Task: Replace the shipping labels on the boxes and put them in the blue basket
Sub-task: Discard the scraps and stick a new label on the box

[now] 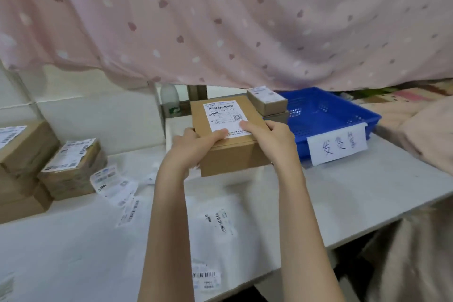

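A brown cardboard box (235, 157) with a white shipping label (224, 115) on its top is held up over the white table (367, 191), just left of the blue basket (326, 115). My left hand (193, 144) grips its left near corner, thumb lying on the label's near edge. On the right side, my right hand (272, 137) holds the box with its thumb on the label. A smaller labelled box (267, 100) sits at the basket's left end.
Stacks of labelled boxes (71, 169) stand at the table's left. Loose labels (115, 184) lie scattered across the table. A paper sign (338, 144) hangs on the basket's front rim. A pink spotted curtain (220, 19) hangs behind. A white bottle (169, 98) stands at the back.
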A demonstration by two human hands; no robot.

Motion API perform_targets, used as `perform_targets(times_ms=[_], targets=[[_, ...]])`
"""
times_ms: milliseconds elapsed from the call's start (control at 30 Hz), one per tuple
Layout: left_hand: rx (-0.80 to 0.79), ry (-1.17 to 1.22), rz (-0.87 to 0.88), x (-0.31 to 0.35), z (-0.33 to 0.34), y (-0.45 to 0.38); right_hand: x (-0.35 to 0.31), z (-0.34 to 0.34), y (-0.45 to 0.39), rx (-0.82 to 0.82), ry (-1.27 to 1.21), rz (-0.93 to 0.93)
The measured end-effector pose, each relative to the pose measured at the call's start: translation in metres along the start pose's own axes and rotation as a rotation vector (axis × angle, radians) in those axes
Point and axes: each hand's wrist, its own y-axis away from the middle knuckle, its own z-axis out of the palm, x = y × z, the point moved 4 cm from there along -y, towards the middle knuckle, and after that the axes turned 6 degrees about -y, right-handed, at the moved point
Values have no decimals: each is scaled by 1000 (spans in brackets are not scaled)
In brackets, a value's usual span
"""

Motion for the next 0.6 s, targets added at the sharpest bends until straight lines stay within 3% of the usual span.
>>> perform_targets(times_ms=[167, 367, 600], targets=[[-74, -82, 81, 63, 78, -34, 8, -76, -45, 219, -81, 6], [-133, 80, 163, 122, 178, -63, 30, -162, -96, 425, -177, 29], [11, 243, 73, 154, 266, -115, 53, -218, -165, 545, -175, 16]])
